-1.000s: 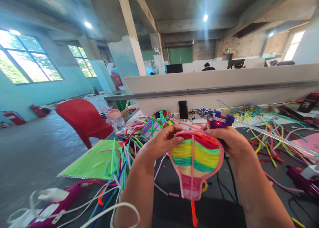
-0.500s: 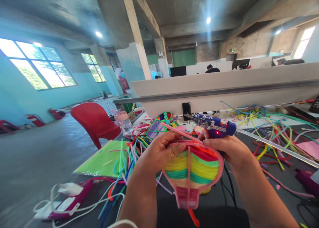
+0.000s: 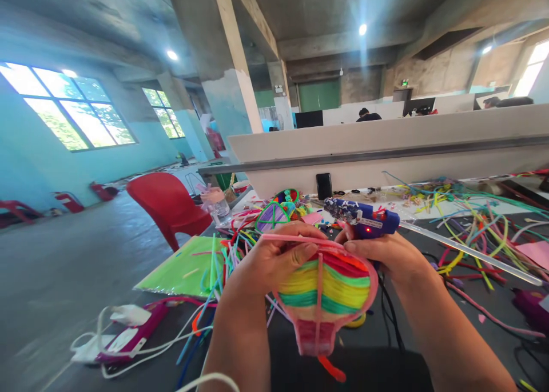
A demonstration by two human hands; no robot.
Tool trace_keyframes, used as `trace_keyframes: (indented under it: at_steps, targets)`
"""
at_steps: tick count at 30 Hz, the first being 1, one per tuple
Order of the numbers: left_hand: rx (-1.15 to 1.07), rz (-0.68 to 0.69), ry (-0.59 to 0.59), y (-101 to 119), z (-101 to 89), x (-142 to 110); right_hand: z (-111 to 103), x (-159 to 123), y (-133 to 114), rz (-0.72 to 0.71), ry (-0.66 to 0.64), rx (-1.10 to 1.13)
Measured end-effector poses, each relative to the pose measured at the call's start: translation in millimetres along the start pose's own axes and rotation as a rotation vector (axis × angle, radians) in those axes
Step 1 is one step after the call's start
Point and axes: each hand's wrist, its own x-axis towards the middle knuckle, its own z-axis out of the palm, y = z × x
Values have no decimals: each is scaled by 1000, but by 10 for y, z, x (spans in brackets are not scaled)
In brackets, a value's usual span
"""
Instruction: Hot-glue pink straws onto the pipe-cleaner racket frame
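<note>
A balloon-shaped craft piece [image 3: 343, 292] made of striped pipe cleaners, with a pink border, stands upright before me. My left hand [image 3: 281, 260] is closed on its upper left edge, thumb in front. Along the top edge runs a pink pipe cleaner [image 3: 274, 239], its free end sticking out past the left fingers. A blue hot glue gun [image 3: 371, 218] with a lit red light is gripped in my right hand [image 3: 390, 255], nozzle pointing left. The right thumb also touches the craft's top right edge. A long clear glue stick [image 3: 463, 249] sticks out of the gun's rear.
Loose pipe cleaners [image 3: 484, 226] cover the right of the desk, and more lie at left beside a green packet [image 3: 178, 266]. A purple power strip [image 3: 132, 335] with white cables sits front left. A phone [image 3: 324, 186] leans on the partition [image 3: 386, 135]. A red chair [image 3: 169, 203] stands left.
The pink pipe cleaner has come down from a slant onto the craft's top edge, its free end now farther left. The glue gun has shifted slightly left with the right hand.
</note>
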Motion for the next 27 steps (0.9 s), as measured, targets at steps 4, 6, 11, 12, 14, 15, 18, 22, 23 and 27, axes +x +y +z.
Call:
trace_keyframes:
  at_steps: [4, 6, 11, 12, 14, 15, 18, 22, 23, 27]
  targets:
    - [216, 118, 39, 30, 23, -7, 4, 24, 28, 10, -29, 3]
    - [240, 163, 37, 38, 42, -16, 2, 44, 40, 4, -37, 15]
    - [289, 249, 89, 34, 52, -55, -14, 91, 82, -16, -15, 12]
    - [306, 246, 99, 29, 39, -63, -15, 97, 93, -11, -16, -6]
    - [328, 221, 86, 18, -1, -75, -9, 108, 118, -1, -26, -38]
    - [335, 204, 65, 12, -26, -77, -2, 114, 132, 5, -34, -49]
    - [339, 161, -26, 9, -94, -69, 26, 132, 173, 35, -43, -69]
    - [296, 147, -134, 30, -139, -43, 59, 153, 215, 56, -50, -60]
    - [286, 144, -152, 34, -148, -38, 67, 157, 221, 56, -50, -52]
    - [254, 134, -219, 16, -197, -28, 99, 177, 237, 60, -42, -16]
